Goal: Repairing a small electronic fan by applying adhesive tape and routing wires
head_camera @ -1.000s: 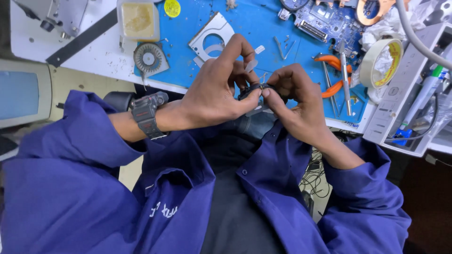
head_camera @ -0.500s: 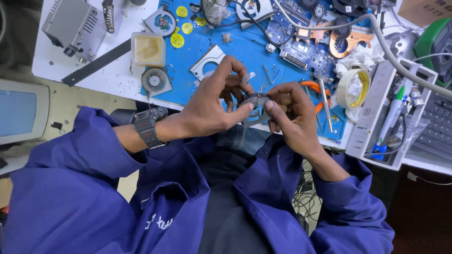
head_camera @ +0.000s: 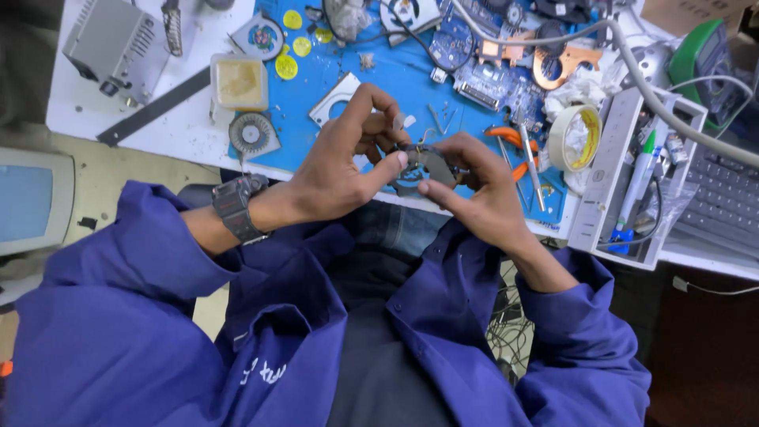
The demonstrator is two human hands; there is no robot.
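A small dark metal part with thin wires, its shape partly hidden, lies long axis three to nine o'clock above the worktop edge. Left hand and right hand both pinch it with fingertips closed.
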